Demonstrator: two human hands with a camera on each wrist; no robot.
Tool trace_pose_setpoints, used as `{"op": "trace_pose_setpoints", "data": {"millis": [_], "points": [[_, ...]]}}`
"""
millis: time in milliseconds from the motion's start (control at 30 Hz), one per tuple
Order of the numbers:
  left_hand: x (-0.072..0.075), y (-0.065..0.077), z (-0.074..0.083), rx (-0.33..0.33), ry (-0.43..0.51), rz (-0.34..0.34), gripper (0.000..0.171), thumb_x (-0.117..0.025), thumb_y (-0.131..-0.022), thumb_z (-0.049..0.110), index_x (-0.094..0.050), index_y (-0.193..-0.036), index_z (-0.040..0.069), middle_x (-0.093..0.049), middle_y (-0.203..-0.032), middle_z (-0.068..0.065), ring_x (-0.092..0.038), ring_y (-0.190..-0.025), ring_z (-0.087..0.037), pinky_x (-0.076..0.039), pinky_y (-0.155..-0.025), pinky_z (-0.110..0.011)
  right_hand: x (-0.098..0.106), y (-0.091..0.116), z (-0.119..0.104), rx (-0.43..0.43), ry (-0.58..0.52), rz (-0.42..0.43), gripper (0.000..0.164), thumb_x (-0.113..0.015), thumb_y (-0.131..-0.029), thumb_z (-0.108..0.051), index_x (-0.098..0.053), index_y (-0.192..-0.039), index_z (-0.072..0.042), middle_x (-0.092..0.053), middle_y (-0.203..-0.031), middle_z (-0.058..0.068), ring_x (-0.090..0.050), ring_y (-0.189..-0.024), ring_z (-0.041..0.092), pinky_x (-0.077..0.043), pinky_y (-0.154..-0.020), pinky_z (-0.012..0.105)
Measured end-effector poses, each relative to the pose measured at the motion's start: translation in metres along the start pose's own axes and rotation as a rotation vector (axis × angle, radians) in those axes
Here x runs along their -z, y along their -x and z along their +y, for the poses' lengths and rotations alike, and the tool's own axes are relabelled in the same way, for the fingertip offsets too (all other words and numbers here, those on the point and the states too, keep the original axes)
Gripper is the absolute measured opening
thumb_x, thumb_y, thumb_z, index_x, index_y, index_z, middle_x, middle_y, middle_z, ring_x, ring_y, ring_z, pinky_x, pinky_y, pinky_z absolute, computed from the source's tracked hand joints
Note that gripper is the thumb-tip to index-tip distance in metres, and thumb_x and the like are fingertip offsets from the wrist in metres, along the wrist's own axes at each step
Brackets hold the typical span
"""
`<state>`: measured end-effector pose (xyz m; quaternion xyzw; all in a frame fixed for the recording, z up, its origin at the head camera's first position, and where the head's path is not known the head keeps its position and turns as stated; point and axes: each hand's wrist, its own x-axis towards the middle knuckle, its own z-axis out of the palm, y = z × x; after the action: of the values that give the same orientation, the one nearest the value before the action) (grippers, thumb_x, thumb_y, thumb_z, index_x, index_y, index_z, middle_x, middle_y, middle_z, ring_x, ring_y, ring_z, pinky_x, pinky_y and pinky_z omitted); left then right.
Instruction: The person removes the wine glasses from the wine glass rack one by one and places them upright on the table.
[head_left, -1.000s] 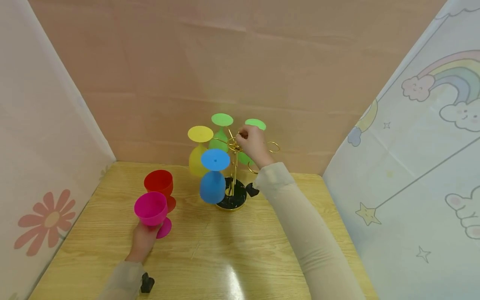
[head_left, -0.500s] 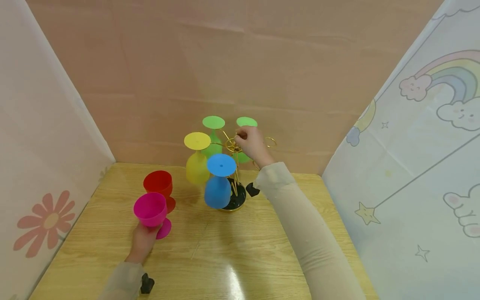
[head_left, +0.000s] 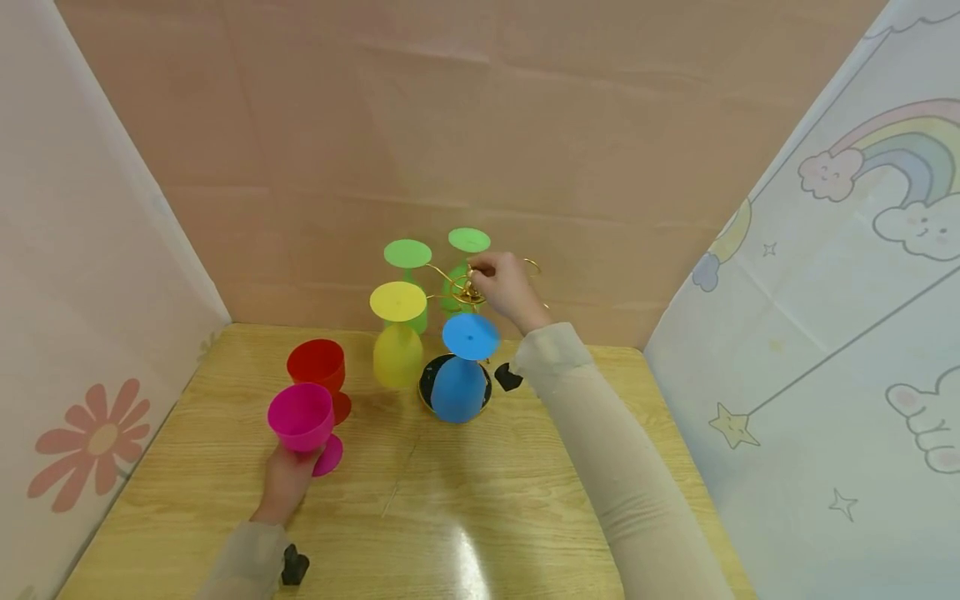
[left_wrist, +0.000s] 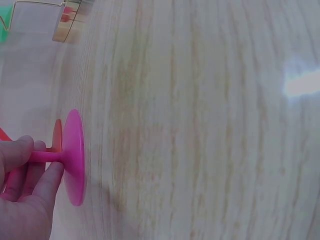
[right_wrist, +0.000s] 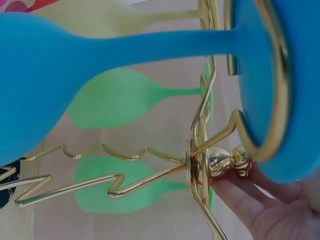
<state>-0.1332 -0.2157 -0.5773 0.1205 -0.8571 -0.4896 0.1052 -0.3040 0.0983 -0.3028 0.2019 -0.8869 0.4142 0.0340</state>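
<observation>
Magenta plastic goblet [head_left: 303, 429] stands nearest, bowl upward, at the left of the pale wood-grain surface [head_left: 397, 533]; the person's left hand [head_left: 287, 480] pinches its slim stem, just above the round foot. Right behind it comes a red plastic goblet [head_left: 318, 365], also bowl upward.

Farther in and to the right, a blue plastic goblet [head_left: 459, 388] hangs upside down by its foot from a gold wire ring (the right wrist view shows the ring close under that foot). It hangs in front of the round black, gold-rimmed base [head_left: 430, 378] of a gold wire rack [head_left: 468, 295]. Above, the right hand [head_left: 517, 293] holds the rack's shiny gold knob [right_wrist: 220, 161] between fingers and thumb.

On the rack's left side a yellow plastic goblet [head_left: 398, 354] hangs inverted; beyond it, toward the back, hang two green plastic goblets [head_left: 407, 253], foot uppermost as well. Farthest off rises a creased, peach-coloured backdrop [head_left: 450, 125].
</observation>
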Motion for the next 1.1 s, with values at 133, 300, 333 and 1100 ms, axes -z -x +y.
{"op": "trace_pose_setpoints", "data": {"millis": [133, 300, 333, 1100], "points": [[0.0, -0.001, -0.002, 0.008, 0.003, -0.009, 0.034, -0.065, -0.097, 0.006, -0.053, -0.122, -0.014, -0.063, -0.116, -0.032, -0.061, -0.106, -0.04, -0.05, -0.086, -0.027, 0.002, 0.0, 0.0, -0.009, -0.01, -0.026, 0.031, -0.056, -0.102, -0.004, -0.065, -0.131, 0.004, -0.067, -0.127, 0.019, -0.062, -0.116, 0.032, -0.054, -0.092, 0.04], [0.0, -0.004, -0.001, 0.003, 0.001, -0.011, 0.035, -0.065, -0.097, 0.005, -0.052, -0.122, -0.015, -0.062, -0.116, -0.034, -0.061, -0.107, -0.043, -0.052, -0.089, -0.039, 0.004, -0.001, 0.0, -0.01, 0.005, -0.043, 0.032, -0.055, -0.103, -0.003, -0.064, -0.133, 0.003, -0.065, -0.131, 0.019, -0.06, -0.119, 0.032, -0.054, -0.093, 0.04], [-0.001, -0.004, -0.001, 0.002, 0.002, -0.011, 0.035, -0.065, -0.097, 0.005, -0.052, -0.122, -0.015, -0.062, -0.116, -0.034, -0.061, -0.107, -0.043, -0.051, -0.089, -0.038, 0.004, -0.001, 0.0, -0.013, 0.003, -0.046, 0.032, -0.055, -0.103, -0.003, -0.064, -0.133, 0.003, -0.064, -0.132, 0.019, -0.06, -0.12, 0.032, -0.054, -0.093, 0.04], [0.047, -0.025, 0.011, -0.06, 0.142, 0.166, 0.027, -0.039, -0.104, -0.003, -0.046, -0.129, -0.011, -0.054, -0.128, -0.024, -0.062, -0.108, -0.014, -0.041, -0.082, 0.0, -0.001, -0.004, 0.006, -0.001, -0.033, -0.039, 0.033, -0.053, -0.104, -0.003, -0.063, -0.135, 0.002, -0.064, -0.133, 0.018, -0.06, -0.123, 0.033, -0.054, -0.092, 0.04]]}}
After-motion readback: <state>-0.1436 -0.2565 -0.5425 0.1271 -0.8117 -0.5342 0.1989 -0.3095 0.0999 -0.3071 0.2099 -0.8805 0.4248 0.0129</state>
